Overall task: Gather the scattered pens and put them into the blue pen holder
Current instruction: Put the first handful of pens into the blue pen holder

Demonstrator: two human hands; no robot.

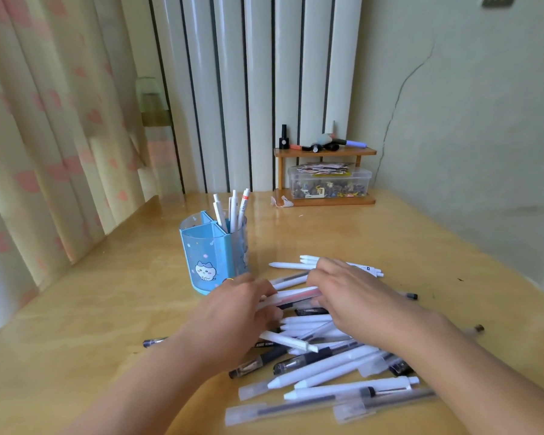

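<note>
Your left hand [242, 304] and right hand [347, 291] both curl their fingers around a small bunch of white plastic pens [291, 296], just beside the blue plastic pen holder with a cat picture [209, 257] on the shiny yellow wooden desk [91, 309]. Your fingertips are hidden and blurry.
</note>
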